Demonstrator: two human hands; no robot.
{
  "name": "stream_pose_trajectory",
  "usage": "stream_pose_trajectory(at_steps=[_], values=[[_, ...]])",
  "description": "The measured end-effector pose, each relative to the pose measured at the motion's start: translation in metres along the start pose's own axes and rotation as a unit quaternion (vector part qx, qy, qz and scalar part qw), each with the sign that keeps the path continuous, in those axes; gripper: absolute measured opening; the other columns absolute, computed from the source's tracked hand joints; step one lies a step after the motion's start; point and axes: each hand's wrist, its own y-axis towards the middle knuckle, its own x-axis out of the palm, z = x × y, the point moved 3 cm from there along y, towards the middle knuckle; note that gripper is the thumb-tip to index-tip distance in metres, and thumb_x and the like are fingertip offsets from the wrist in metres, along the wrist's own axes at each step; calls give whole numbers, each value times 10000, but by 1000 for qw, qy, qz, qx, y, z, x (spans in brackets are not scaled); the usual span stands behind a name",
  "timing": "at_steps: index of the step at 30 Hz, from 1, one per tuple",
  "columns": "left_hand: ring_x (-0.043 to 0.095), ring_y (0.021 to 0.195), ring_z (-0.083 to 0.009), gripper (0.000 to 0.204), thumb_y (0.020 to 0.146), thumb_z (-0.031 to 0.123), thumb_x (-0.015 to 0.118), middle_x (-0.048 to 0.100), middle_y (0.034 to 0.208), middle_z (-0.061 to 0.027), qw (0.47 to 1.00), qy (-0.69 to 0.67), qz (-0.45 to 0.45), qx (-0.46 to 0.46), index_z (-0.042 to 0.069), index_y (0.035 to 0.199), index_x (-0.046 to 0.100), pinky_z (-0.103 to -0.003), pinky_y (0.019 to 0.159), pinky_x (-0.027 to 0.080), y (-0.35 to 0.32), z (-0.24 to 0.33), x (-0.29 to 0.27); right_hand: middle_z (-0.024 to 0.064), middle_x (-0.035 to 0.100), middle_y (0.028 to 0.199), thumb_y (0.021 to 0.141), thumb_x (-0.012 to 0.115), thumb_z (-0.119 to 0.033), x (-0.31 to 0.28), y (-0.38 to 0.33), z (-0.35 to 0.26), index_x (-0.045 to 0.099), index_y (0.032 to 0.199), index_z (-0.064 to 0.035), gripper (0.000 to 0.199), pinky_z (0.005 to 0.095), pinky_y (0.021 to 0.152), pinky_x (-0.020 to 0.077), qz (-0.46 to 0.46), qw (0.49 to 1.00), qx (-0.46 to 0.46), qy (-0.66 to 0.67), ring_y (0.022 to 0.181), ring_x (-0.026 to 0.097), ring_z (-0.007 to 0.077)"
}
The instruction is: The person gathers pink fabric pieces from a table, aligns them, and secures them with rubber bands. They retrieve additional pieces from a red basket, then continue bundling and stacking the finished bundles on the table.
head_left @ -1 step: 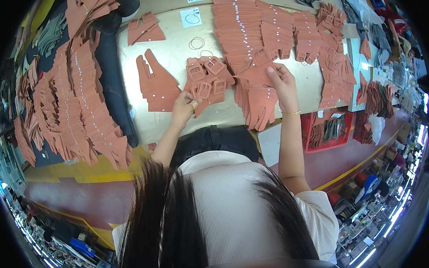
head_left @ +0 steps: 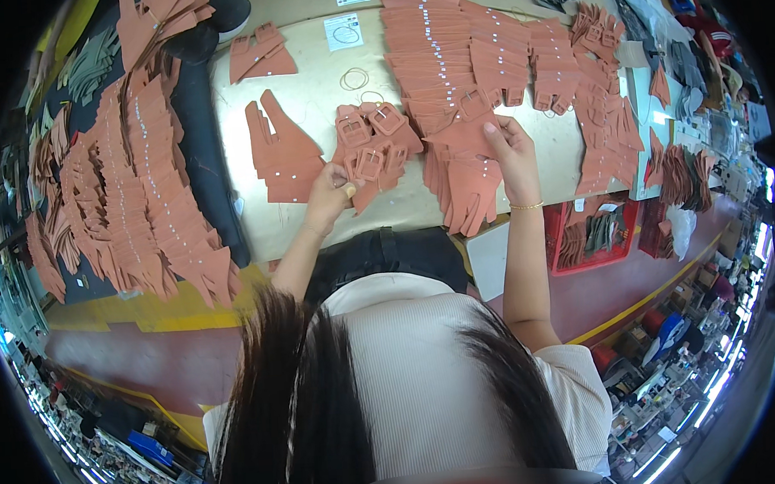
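Observation:
My left hand (head_left: 329, 195) is closed, thumb and fingers pinching the lower edge of a terracotta leather piece with a square buckle (head_left: 369, 163). That piece lies at the near side of a small pile of buckled leather pieces (head_left: 354, 129). Farther right, my right hand (head_left: 513, 150) grips another terracotta leather piece (head_left: 465, 138) between thumb and fingers. A square buckle (head_left: 471, 106) shows at its far end. Beneath it are stacked flat leather pieces (head_left: 476, 182). Left of the buckled pile rests a fanned stack of slotted leather pieces (head_left: 284, 156).
Long overlapping rows of terracotta pieces (head_left: 426, 46) cover the table's (head_left: 270, 225) far right. More rows (head_left: 150, 157) lie on a dark surface at left. A rubber band (head_left: 354, 78) and paper slip (head_left: 343, 32) are farther back. A red crate (head_left: 592, 263) stands below, right.
My left hand has shifted very slightly, and the buckle at its fingertips has tilted a little. My right hand looks almost unmoved.

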Motion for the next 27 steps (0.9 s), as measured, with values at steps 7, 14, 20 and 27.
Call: stream_pose_trajectory(at_steps=[7,14,20,27], values=[[628,937,-147,444,872,72,635,589,1116,-84,986,-45,-156,-39,83,1256,410,-282,653,548,-22,97,-1,32,641,995,943,563,-159,-10,-5,0,565,1110,-14,221,266,661,562,0,1000,14,-9,870,627,94],[625,974,-186,465,937,102,541,548,1199,-111,993,-10,-112,46,109,1358,344,-298,592,547,40,168,-10,33,639,988,948,555,-157,-5,4,-3,565,1102,-3,218,249,635,552,5,999,1,-39,832,615,84],[631,950,-176,463,930,143,567,568,1180,-82,990,36,-56,123,114,1353,380,-277,591,536,122,224,-37,41,634,978,951,540,-132,8,18,-12,554,1105,21,218,246,655,551,-15,998,7,-64,833,602,78],[646,865,-143,423,890,192,638,628,1081,-67,976,59,88,188,46,1265,509,-256,558,529,205,247,-155,35,640,945,954,548,-141,29,45,-23,568,1089,16,208,213,690,483,-14,996,-23,-90,815,576,60]])
